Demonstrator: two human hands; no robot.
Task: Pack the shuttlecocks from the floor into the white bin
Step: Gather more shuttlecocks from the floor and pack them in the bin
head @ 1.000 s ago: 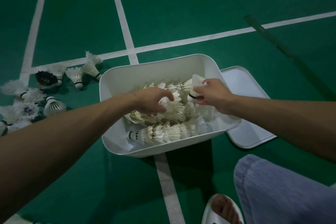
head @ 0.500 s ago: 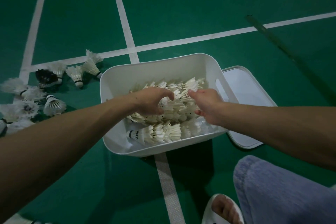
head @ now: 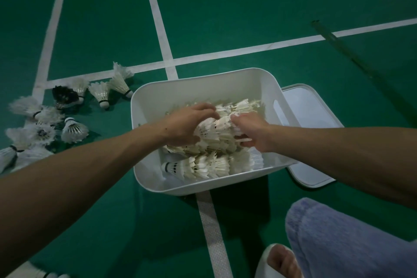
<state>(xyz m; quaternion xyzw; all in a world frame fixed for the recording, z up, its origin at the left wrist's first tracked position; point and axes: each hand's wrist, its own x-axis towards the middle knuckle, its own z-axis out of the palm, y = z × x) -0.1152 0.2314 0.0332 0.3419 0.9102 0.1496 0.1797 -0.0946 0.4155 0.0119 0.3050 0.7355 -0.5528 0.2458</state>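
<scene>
Green court floor [head: 225, 18] carries the white bin [head: 198, 90]; inside it our left hand [head: 187, 125] and right hand [head: 256, 134] clasp stacked shuttlecocks [head: 217, 130].

The white bin [head: 203, 88] and the lid [head: 311, 115] to its right were smooth plastic with a dull sheen. The shuttlecocks [head: 203, 165] had pale feather skirts, frayed and fluffy on those lying left. The green floor [head: 225, 7] looked matt, its near white line [head: 212, 232] dimpled like tape, and the trouser leg [head: 349, 244] was soft, nubbly cloth.

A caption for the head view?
Left hand and right hand grip shuttlecocks in the white bin; loose shuttlecocks lie alongside.
</scene>
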